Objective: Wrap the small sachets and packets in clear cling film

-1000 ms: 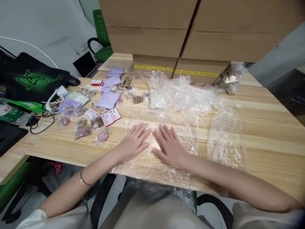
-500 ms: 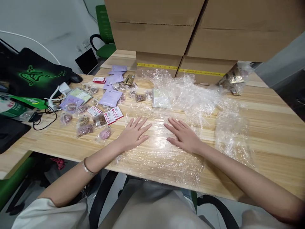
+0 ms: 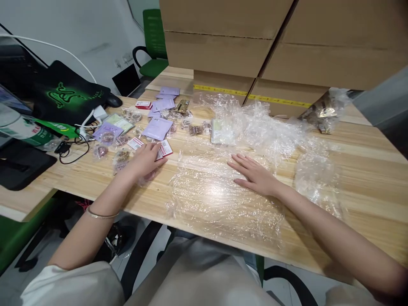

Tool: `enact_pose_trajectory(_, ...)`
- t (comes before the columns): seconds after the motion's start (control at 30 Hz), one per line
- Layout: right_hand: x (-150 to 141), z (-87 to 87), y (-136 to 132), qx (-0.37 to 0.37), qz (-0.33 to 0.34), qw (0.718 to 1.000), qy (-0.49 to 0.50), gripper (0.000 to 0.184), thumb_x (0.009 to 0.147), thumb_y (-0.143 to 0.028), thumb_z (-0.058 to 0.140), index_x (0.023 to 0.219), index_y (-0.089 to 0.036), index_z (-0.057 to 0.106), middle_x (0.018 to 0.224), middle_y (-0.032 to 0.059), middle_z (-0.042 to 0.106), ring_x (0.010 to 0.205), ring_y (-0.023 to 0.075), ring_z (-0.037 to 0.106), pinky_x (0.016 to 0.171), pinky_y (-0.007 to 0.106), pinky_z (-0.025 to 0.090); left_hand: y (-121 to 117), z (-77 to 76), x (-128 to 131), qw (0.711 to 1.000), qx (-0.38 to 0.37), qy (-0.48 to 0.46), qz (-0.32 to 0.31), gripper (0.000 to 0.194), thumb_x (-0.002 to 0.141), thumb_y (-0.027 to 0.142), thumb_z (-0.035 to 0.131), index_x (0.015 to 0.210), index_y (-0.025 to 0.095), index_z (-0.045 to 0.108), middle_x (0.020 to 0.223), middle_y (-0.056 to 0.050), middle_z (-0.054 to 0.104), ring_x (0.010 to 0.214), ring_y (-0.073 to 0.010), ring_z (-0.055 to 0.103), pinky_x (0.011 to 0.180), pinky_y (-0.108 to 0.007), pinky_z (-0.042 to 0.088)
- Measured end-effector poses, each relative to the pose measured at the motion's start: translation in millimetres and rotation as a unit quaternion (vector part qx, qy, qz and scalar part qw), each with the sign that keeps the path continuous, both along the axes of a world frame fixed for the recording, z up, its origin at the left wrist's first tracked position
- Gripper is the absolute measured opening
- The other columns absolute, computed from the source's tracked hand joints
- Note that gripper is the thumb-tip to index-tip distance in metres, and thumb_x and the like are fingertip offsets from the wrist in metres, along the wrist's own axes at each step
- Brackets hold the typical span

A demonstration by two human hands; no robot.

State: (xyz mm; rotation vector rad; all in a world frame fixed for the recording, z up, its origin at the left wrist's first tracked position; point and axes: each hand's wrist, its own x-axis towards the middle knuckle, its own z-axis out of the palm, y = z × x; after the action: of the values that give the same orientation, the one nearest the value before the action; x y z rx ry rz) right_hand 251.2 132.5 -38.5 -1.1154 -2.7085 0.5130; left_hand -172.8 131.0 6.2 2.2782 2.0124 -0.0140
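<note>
Off the edge of the clear film (image 3: 219, 208) and leftward goes the left hand (image 3: 147, 160), now over the red-and-white cards (image 3: 166, 148); the right hand (image 3: 254, 173) remains on the film. Left grip: fingers lie across the cards, but whether they are grasping cannot be told. Right grip: released, palm down, fingers spread.

Part of the cards and some small packets beneath the left hand and wrist are hidden. A bottle (image 3: 24, 129) is cut off at the left edge, and the cardboard boxes (image 3: 219, 46) at the top.

Wood grain shows through the film, which lies on the bench (image 3: 366, 170) before the person, between the packets and a smaller plastic piece (image 3: 315, 178). Crumpled plastic (image 3: 264, 127) heaps behind it. Beyond stand a pale wall (image 3: 92, 25) and a green chair (image 3: 154, 38).

The film's near edge slants down rightward, roughly along the bench front; wrinkled borders make its long axis hard to tell.
</note>
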Motion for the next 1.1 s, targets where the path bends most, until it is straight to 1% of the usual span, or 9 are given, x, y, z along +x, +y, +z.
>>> enact_pose_trajectory(0.17, 1, 0.4, 0, -0.004, 0.000, 1.000, -0.010, 0.064, 0.097, -0.061, 0.043, 0.155, -0.044, 0.024, 0.164, -0.0058, 0.013, 0.152, 0.0256, 0.015, 0.124, 0.052, 0.016, 12, 11.9, -17, 0.996, -0.079, -0.043, 0.013, 0.078, 0.079, 0.045, 0.066, 0.147, 0.017, 0.043, 0.124, -0.017, 0.064, 0.109, -0.0372, 0.061, 0.093, -0.040, 0.044)
enact_pose_trajectory(0.47, 2, -4.3, 1, 0.039, 0.016, 0.999, -0.013, 0.067, 0.097, -0.058, 0.045, 0.157, -0.042, 0.019, 0.164, -0.0034, 0.014, 0.150, 0.0289, 0.018, 0.122, 0.055, 0.023, 11, 15.4, -17, 0.998, -0.038, -0.054, -0.001, 0.081, 0.076, 0.065, 0.062, 0.140, 0.017, 0.050, 0.132, -0.017, 0.059, 0.121, -0.0388, 0.054, 0.101, -0.046, 0.042)
enact_pose_trajectory(0.57, 4, -7.7, 3, 0.057, 0.026, 0.998, -0.031, 0.069, 0.098, -0.057, 0.043, 0.158, -0.041, 0.012, 0.165, -0.0023, 0.009, 0.151, 0.0294, 0.016, 0.122, 0.056, 0.024, 31, 16.3, -9, 0.991, 0.060, -0.103, 0.067, 0.070, 0.086, 0.062, 0.048, 0.136, 0.013, 0.051, 0.132, -0.018, 0.057, 0.120, -0.0339, 0.055, 0.102, -0.043, 0.043)
enact_pose_trajectory(0.63, 4, -8.7, 3, 0.067, 0.029, 0.997, -0.032, 0.070, 0.098, -0.056, 0.044, 0.158, -0.041, 0.012, 0.165, -0.0020, 0.010, 0.151, 0.0298, 0.017, 0.121, 0.056, 0.025, 54, 13.3, -4, 0.983, 0.109, -0.081, 0.122, 0.072, 0.087, 0.059, 0.048, 0.139, 0.010, 0.047, 0.137, -0.022, 0.053, 0.127, -0.0365, 0.050, 0.104, -0.045, 0.041)
enact_pose_trajectory(0.8, 3, -8.1, 1, 0.078, 0.030, 0.996, -0.026, 0.068, 0.099, -0.054, 0.045, 0.158, -0.040, 0.014, 0.165, -0.0007, 0.013, 0.151, 0.0293, 0.017, 0.122, 0.056, 0.025, 103, 2.3, 2, 0.984, 0.028, -0.004, 0.176, 0.095, 0.072, 0.058, 0.066, 0.144, 0.001, 0.039, 0.141, -0.032, 0.046, 0.130, -0.0468, 0.046, 0.103, -0.051, 0.040)
enact_pose_trajectory(0.87, 2, -7.2, 1, 0.080, 0.028, 0.996, -0.020, 0.066, 0.100, -0.052, 0.045, 0.158, -0.039, 0.016, 0.165, 0.0001, 0.015, 0.151, 0.0290, 0.018, 0.122, 0.055, 0.025, 106, 6.6, 5, 0.982, 0.068, -0.015, 0.176, 0.093, 0.070, 0.055, 0.068, 0.142, 0.002, 0.042, 0.142, -0.030, 0.044, 0.130, -0.0470, 0.044, 0.104, -0.053, 0.039)
enact_pose_trajectory(0.97, 2, -6.6, -1, 0.081, 0.031, 0.996, 0.000, 0.063, 0.100, -0.049, 0.045, 0.157, -0.035, 0.021, 0.164, 0.0030, 0.023, 0.150, 0.0294, 0.023, 0.121, 0.055, 0.027, 88, 25.6, 25, 0.969, 0.209, -0.074, 0.105, 0.088, 0.076, 0.055, 0.064, 0.145, 0.006, 0.040, 0.143, -0.019, 0.043, 0.135, -0.0447, 0.035, 0.111, -0.055, 0.032)
enact_pose_trajectory(1.03, 3, -7.4, -2, 0.090, 0.028, 0.995, 0.037, 0.057, 0.101, -0.045, 0.043, 0.155, -0.032, 0.027, 0.160, 0.0060, 0.035, 0.146, 0.0288, 0.033, 0.119, 0.055, 0.032, 64, 37.4, 52, 0.957, 0.253, -0.139, -0.015, 0.086, 0.079, 0.056, 0.062, 0.149, 0.012, 0.036, 0.144, -0.015, 0.040, 0.136, -0.0409, 0.034, 0.113, -0.054, 0.031)
enact_pose_trajectory(1.1, 6, -8.3, -4, 0.115, -0.010, 0.987, 0.110, 0.046, 0.104, -0.038, 0.037, 0.149, -0.029, 0.037, 0.147, 0.0081, 0.051, 0.136, 0.0269, 0.047, 0.112, 0.054, 0.041, 34, 38.7, 86, 0.945, 0.186, -0.189, -0.190, 0.090, 0.075, 0.053, 0.068, 0.149, 0.015, 0.034, 0.143, -0.017, 0.040, 0.131, -0.0368, 0.041, 0.110, -0.052, 0.038)
